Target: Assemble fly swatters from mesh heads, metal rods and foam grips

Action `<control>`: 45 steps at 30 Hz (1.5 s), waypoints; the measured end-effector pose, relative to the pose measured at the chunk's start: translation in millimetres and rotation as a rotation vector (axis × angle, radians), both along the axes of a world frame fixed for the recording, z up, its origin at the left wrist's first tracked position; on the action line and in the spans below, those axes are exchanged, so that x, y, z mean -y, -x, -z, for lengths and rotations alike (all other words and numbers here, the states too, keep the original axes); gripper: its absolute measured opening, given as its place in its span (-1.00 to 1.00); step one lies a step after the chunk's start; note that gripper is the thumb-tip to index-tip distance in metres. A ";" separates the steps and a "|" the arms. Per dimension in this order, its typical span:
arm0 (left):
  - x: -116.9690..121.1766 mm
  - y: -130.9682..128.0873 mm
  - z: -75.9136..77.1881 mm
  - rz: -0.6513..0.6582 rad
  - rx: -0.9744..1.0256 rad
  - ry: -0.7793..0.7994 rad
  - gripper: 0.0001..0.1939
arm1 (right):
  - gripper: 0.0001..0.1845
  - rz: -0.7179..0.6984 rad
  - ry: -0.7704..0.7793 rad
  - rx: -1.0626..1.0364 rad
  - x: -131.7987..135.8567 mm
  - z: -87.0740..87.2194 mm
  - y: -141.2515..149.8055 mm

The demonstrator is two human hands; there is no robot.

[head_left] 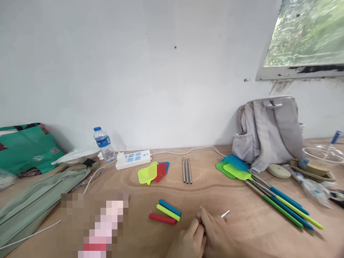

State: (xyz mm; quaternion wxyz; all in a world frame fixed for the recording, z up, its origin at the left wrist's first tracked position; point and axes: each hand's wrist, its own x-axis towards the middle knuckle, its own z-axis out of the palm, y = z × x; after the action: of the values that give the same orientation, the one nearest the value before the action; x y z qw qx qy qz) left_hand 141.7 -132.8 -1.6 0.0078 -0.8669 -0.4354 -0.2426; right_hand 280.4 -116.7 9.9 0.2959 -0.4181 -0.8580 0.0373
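Observation:
My left hand (188,239) and my right hand (213,228) are pressed together low in the middle, both closed. A short silvery end of a thin metal tube (225,214) sticks out to the right of my right hand; the rest of it is hidden. What my left fingers grip cannot be seen. Left of the hands lie three loose handles: blue (170,207), yellow-green (168,212) and red (162,219). Behind them are three metal tubes (187,171) side by side, and loose fly swatter heads, yellow-green (147,173), red (161,171) and blue (167,167).
Several assembled fly swatters (271,191) lie at right before a grey backpack (271,130). A power strip (133,159) and water bottle (104,144) stand by the wall. At left are a green bag (32,150) and grey-green cloth (40,204). A plastic bowl (322,156) sits far right.

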 end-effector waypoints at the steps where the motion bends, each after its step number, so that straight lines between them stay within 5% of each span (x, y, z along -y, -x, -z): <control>1: 1.3 -1.1 4.6 -0.012 -0.013 -0.008 -0.81 | -0.72 -0.006 -0.001 -0.017 1.1 1.4 0.4; 6: 5.8 -3.4 6.6 -0.043 0.014 0.064 -0.77 | -0.78 0.042 0.057 -0.154 6.4 11.6 2.0; 14: 0.6 1.3 -44.7 0.181 0.270 0.373 -0.77 | -0.79 0.021 0.086 -0.117 1.0 29.5 -1.6; 27: -5.9 13.8 -38.8 0.112 0.125 0.168 -0.84 | -0.76 -0.007 0.184 0.096 -9.8 -8.8 -3.7; 39: -3.0 8.2 -34.7 0.095 0.262 0.145 -0.79 | -0.80 0.202 0.163 0.077 -17.4 3.1 -7.8; 45: -18.1 23.9 -57.9 0.118 0.231 0.148 -0.83 | -0.77 0.136 0.119 -0.004 -23.2 -7.1 -5.6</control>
State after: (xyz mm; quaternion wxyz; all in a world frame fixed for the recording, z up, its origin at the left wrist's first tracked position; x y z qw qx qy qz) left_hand 117.8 -114.7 56.3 -0.1208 -0.8555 -0.3984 -0.3080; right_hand 285.9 -93.6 17.0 0.2739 -0.4924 -0.8233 0.0687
